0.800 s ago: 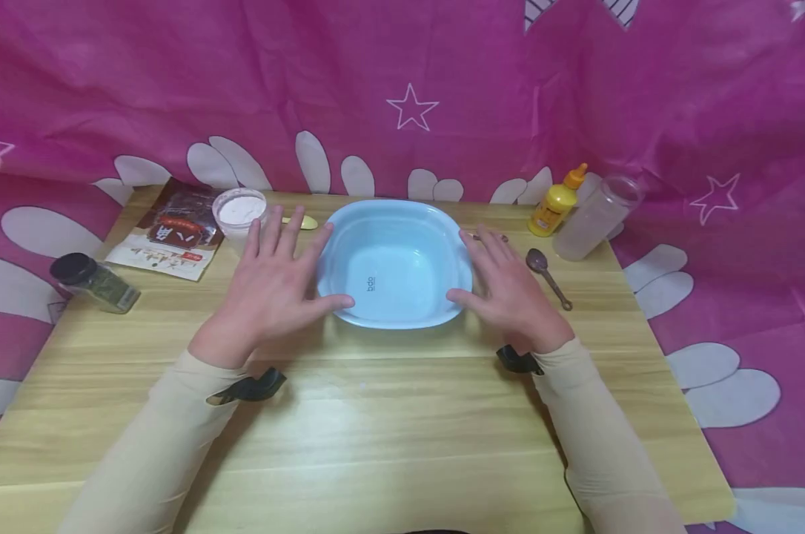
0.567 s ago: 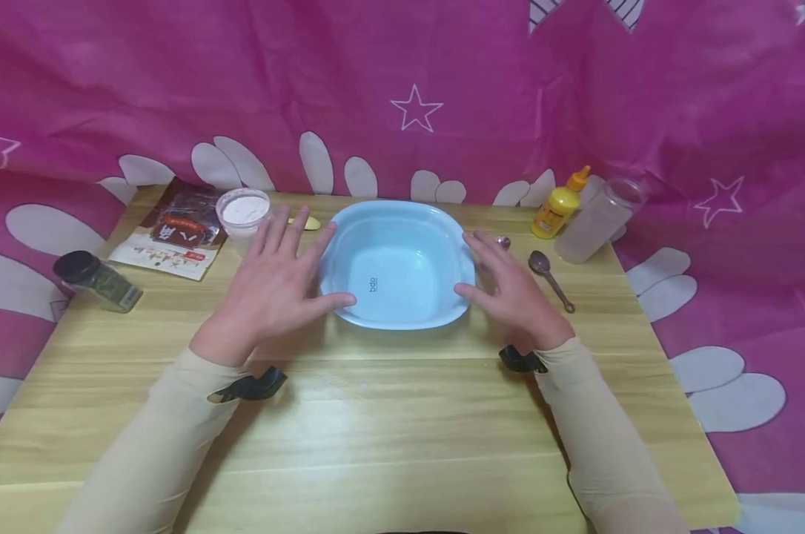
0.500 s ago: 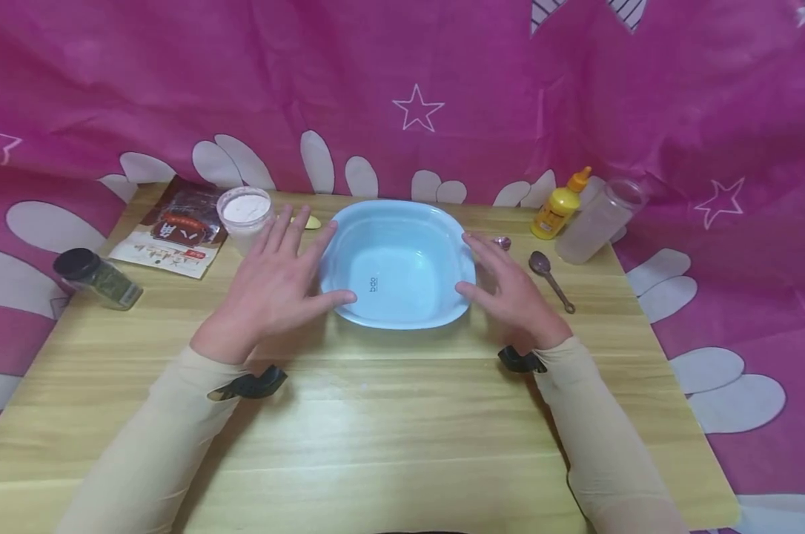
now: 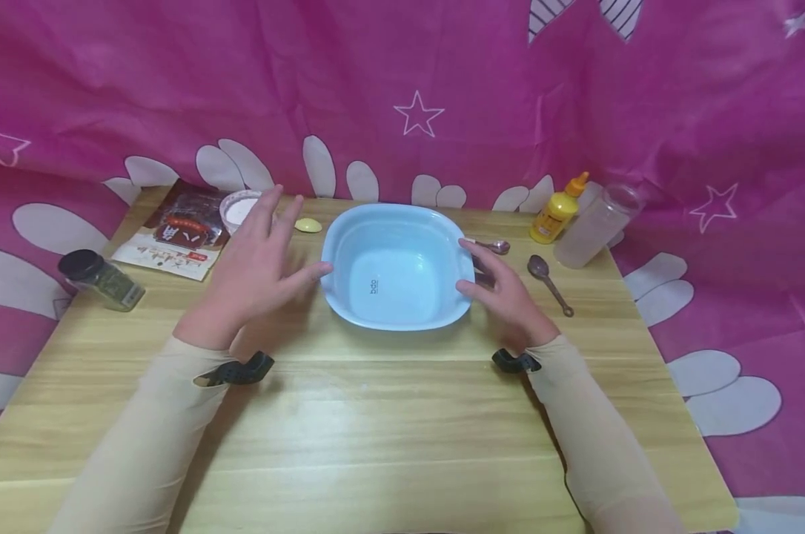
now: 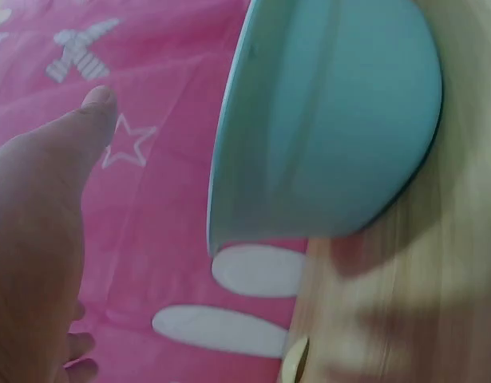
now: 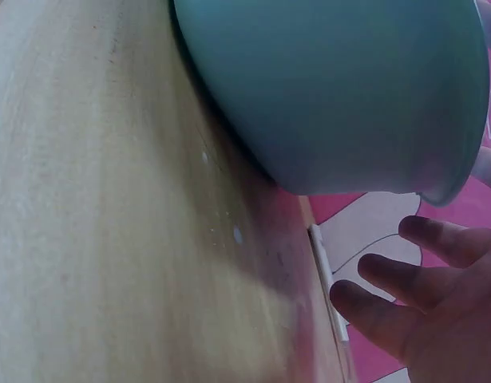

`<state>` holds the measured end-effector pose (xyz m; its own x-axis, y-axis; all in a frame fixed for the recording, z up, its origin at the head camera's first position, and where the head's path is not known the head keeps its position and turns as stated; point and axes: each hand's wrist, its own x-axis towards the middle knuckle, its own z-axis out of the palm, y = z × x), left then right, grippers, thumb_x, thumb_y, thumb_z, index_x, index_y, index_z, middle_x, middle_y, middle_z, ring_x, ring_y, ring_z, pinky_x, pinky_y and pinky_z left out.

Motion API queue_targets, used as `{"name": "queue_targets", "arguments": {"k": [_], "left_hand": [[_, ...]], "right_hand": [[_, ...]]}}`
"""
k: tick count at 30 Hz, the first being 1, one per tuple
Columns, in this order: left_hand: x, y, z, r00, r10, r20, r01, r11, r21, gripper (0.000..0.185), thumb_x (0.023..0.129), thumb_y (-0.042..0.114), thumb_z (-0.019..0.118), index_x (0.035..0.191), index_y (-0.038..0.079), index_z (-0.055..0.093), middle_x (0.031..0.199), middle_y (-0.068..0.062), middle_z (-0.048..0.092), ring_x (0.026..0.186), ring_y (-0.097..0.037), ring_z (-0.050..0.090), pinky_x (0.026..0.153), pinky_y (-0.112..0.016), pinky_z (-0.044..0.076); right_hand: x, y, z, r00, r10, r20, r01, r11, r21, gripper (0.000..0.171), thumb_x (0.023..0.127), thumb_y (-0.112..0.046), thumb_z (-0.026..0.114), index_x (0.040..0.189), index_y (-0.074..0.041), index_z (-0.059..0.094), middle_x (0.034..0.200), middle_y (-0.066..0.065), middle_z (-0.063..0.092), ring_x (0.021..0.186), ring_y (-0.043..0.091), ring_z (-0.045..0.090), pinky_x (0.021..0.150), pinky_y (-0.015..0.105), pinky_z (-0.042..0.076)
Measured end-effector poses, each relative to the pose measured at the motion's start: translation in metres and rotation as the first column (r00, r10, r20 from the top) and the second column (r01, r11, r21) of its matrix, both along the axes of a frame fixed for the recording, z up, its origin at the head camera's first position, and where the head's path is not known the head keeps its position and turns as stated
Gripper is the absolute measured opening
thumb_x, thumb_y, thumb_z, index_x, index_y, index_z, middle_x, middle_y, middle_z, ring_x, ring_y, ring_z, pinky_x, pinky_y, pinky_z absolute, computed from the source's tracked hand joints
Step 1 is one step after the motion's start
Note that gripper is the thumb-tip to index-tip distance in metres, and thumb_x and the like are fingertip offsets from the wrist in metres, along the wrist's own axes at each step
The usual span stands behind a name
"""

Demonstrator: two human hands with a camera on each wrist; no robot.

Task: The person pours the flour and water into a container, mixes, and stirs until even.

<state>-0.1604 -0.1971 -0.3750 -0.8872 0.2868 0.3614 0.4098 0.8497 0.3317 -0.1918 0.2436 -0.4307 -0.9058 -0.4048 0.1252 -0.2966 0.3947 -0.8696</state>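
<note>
On the desk [image 4: 389, 430], the blue basin [image 4: 405, 293] is flanked by left grip [image 4: 252, 271] and right grip [image 4: 507, 295], both spread, unclamped; judged light and stiff, it is best held by its rim [image 4: 402, 327].

From the head camera we look forward and down across a pale wood-grained tabletop [image 4: 376, 430], while both wrist cameras, tilted sideways, show us from close by opposite sides of a rounded light-blue plastic basin [image 4: 399, 278] before pink star-printed cloth [image 4: 349, 70], shared by all three views.
</note>
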Motion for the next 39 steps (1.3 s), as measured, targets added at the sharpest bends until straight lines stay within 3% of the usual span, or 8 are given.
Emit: {"name": "queue_targets", "arguments": {"k": [6,12,16,24,30,33,39], "left_hand": [[-0.010,-0.022,-0.008,0.998,0.064,-0.019,-0.061,0.991,0.119,0.109,0.096,0.063,0.076,0.178,0.013,0.025,0.180,-0.020,0.025,0.164,-0.045,0.029,0.122,-0.077,0.036],[-0.020,-0.042,-0.022,0.991,0.135,-0.013,-0.126,0.950,0.284,0.113,0.093,0.056,0.083,0.178,0.012,0.022,0.178,-0.020,0.031,0.164,-0.040,0.031,0.129,-0.069,0.031],[-0.026,-0.046,-0.030,0.985,0.170,-0.026,-0.152,0.931,0.331,0.119,0.090,0.053,0.088,0.177,0.010,0.020,0.175,-0.023,0.033,0.162,-0.041,0.034,0.130,-0.066,0.032],[-0.029,-0.048,-0.044,0.943,0.308,0.126,-0.333,0.874,0.353,0.136,0.087,0.059,0.090,0.179,0.011,0.002,0.173,-0.027,0.033,0.157,-0.048,0.037,0.119,-0.078,0.039],[-0.033,-0.050,-0.049,0.927,0.330,0.179,-0.375,0.817,0.439,0.136,0.087,0.054,0.092,0.179,0.017,0.000,0.175,-0.023,0.030,0.158,-0.046,0.037,0.120,-0.080,0.036],[-0.034,-0.050,-0.050,0.930,0.310,0.195,-0.366,0.791,0.490,0.134,0.088,0.049,0.092,0.179,0.017,0.000,0.176,-0.021,0.028,0.160,-0.041,0.034,0.127,-0.072,0.032],[-0.038,-0.054,-0.052,0.937,0.264,0.228,-0.349,0.729,0.588,0.131,0.091,0.040,0.092,0.179,0.010,0.000,0.176,-0.019,0.028,0.163,-0.031,0.029,0.137,-0.040,0.018]], "right_hand": [[0.000,-0.001,-0.002,1.000,0.003,0.011,-0.003,1.000,-0.013,0.075,0.107,-0.023,0.077,0.173,-0.023,0.042,0.179,0.005,0.036,0.159,0.038,0.044,0.128,0.057,0.041],[-0.001,-0.002,-0.004,1.000,0.014,0.014,-0.014,1.000,0.000,0.078,0.106,-0.024,0.078,0.174,-0.022,0.040,0.179,0.006,0.036,0.155,0.039,0.048,0.126,0.058,0.043],[-0.001,-0.001,-0.007,1.000,0.014,0.020,-0.013,1.000,-0.015,0.078,0.106,-0.024,0.078,0.174,-0.022,0.040,0.179,0.006,0.036,0.155,0.038,0.048,0.127,0.057,0.042],[-0.001,-0.003,-0.008,0.999,0.016,0.039,-0.015,0.999,-0.034,0.079,0.104,-0.025,0.080,0.173,-0.022,0.041,0.176,0.008,0.039,0.154,0.038,0.049,0.126,0.059,0.043],[-0.002,-0.005,-0.009,0.999,0.026,0.039,-0.024,0.999,-0.044,0.077,0.105,-0.024,0.078,0.172,-0.022,0.041,0.176,0.007,0.039,0.156,0.036,0.047,0.127,0.058,0.041],[-0.003,-0.004,-0.011,0.999,0.025,0.047,-0.023,0.998,-0.055,0.076,0.105,-0.022,0.078,0.172,-0.021,0.041,0.176,0.007,0.039,0.156,0.035,0.046,0.129,0.057,0.040],[-0.003,-0.004,-0.015,0.997,0.022,0.076,-0.016,0.997,-0.082,0.077,0.105,-0.023,0.078,0.172,-0.021,0.040,0.177,0.007,0.038,0.158,0.034,0.044,0.130,0.058,0.037]]}}
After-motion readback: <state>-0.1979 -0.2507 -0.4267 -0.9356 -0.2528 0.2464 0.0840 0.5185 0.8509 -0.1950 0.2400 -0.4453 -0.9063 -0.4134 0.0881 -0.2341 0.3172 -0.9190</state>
